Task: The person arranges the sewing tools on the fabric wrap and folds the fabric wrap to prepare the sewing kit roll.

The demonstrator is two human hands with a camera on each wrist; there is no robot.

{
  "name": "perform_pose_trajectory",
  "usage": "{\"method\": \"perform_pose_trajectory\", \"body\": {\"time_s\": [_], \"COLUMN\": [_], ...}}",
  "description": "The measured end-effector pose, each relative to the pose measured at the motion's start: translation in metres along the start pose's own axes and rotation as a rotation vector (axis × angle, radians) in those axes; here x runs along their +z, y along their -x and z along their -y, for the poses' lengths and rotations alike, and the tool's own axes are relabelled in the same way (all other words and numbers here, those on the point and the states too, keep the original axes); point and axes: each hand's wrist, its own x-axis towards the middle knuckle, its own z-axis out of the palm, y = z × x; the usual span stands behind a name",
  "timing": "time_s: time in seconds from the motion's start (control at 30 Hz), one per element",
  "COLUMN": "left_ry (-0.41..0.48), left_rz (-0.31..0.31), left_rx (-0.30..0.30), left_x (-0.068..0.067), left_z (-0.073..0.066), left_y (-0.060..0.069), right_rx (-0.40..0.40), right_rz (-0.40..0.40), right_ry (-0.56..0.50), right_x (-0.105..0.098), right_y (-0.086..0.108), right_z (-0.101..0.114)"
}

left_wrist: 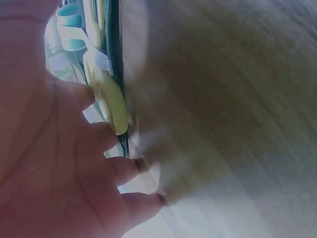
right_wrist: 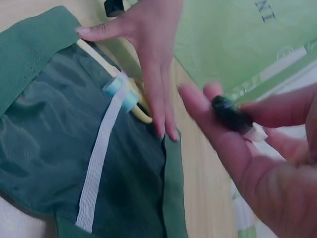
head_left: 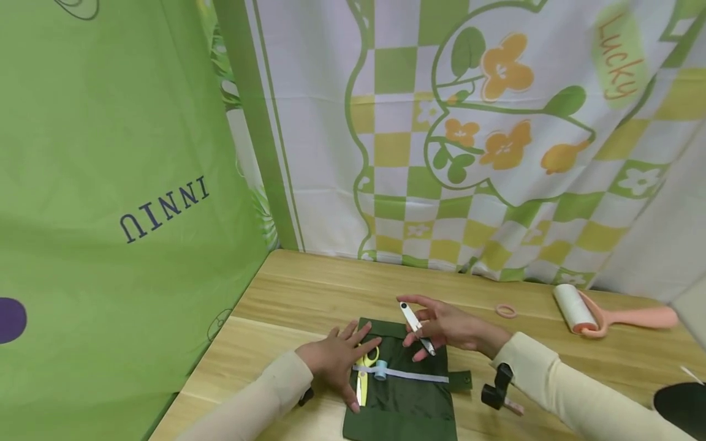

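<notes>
A dark green fabric roll-up pouch [head_left: 408, 413] lies unrolled on the table. Its pale elastic strap [head_left: 416, 375] crosses over yellow scissors [head_left: 361, 389] and a small light blue spool [head_left: 380, 370]. My left hand [head_left: 339, 361] rests with spread, straight fingers on the pouch's left edge, over part of the scissors. In the left wrist view a yellow scissor handle [left_wrist: 115, 101] shows beside the fingertips. Above the pouch's upper right, my right hand [head_left: 449, 324] pinches a slim white tool [head_left: 410, 318] with a dark round spot and shiny lower end; its exact kind is unclear.
A lint roller [head_left: 576, 309] with a pink handle lies at the right, near a pink ring [head_left: 505, 311]. A snap tab [head_left: 460, 381] sticks out from the pouch's right side. Patterned curtains [head_left: 408, 233] hang behind the wooden table [head_left: 309, 288].
</notes>
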Motion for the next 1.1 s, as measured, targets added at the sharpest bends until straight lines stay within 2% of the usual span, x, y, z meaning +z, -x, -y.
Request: {"method": "perform_pose_trajectory", "body": {"time_s": [0.07,0.23,0.5,0.7,0.8,0.93,1.03,1.1], "left_ry": [0.005,0.009,-0.003,0.006,0.009,0.009,0.008,0.006], "left_rz": [-0.006,-0.009,-0.009,-0.008,-0.008,-0.015,-0.017,-0.014], "left_rx": [0.003,0.014,0.013,0.014,0.017,0.02,0.02,0.019], "left_x": [0.0,0.001,0.003,0.002,0.003,0.004,0.004,0.005], "left_z": [0.001,0.002,0.002,0.003,0.004,0.004,0.003,0.003], "left_y": [0.0,0.0,0.0,-0.001,0.0,0.0,0.0,0.001], "right_rx": [-0.009,-0.022,-0.092,-0.143,-0.126,-0.104,-0.093,-0.082], "right_rz": [-0.046,-0.215,-0.497,-0.629,-0.68,-0.716,-0.661,-0.582], "right_ry": [0.019,0.054,0.246,0.359,0.408,0.399,0.439,0.51], "right_x": [0.003,0.008,0.022,0.026,0.026,0.025,0.025,0.027], "right_y": [-0.002,-0.01,-0.03,-0.044,-0.047,-0.05,-0.049,-0.046], "right_z": [0.001,-0.003,-0.02,-0.029,-0.033,-0.036,-0.041,-0.046]}}
